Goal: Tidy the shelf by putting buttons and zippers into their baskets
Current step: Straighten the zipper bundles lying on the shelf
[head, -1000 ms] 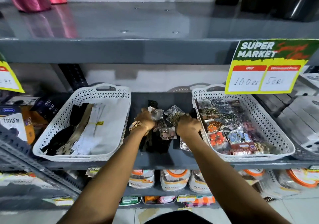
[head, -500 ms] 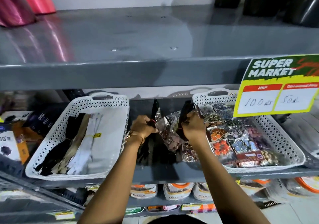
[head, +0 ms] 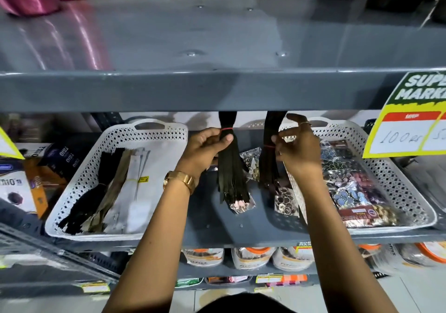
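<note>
Each hand grips a black zipper bundle above the shelf (head: 241, 230) — left hand (head: 205, 153) at ten o'clock of the button packets (head: 282, 203), right hand (head: 299, 151) at one.

The yellow price sign (head: 407, 119) reads "100 rs"; dark boxes (head: 62, 158) at left read "TRIO".

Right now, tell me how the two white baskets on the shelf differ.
The left basket holds long zippers, black, tan and white, laid lengthwise; the right basket holds shiny packets of coloured buttons. The left basket still shows bare floor; the right basket is nearly covered. Both are white, perforated, handled and rest on the same grey shelf.
</note>
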A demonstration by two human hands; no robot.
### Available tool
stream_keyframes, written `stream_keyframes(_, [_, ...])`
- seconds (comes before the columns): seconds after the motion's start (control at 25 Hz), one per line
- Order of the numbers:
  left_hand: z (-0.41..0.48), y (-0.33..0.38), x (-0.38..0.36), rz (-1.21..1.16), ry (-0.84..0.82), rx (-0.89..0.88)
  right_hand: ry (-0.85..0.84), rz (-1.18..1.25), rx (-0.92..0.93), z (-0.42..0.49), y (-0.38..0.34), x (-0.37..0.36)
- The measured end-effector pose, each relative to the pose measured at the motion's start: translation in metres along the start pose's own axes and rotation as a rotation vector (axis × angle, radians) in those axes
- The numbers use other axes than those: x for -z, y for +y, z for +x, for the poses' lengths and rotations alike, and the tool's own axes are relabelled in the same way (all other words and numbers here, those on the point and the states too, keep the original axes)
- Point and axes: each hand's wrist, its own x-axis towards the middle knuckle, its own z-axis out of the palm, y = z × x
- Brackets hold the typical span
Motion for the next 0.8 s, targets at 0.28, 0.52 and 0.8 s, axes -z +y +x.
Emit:
stream_keyframes(0.28, [-0.014,0.01,0.006,0.125,-0.214,-0.068,-0.323,0.647,-0.105,-0.004,-0.043,-0.012])
stream_keyframes(0.52, [-0.01,-0.004,0.032,0.177,0.177,-0.075,-0.49,0.436,0.024,0.0,-0.032,-0.054])
stream_keyframes(0.8, [-0.016,-0.039,0.044,0.432,0.282,0.051,-0.664,-0.902,0.425,-0.024,0.043,-0.136])
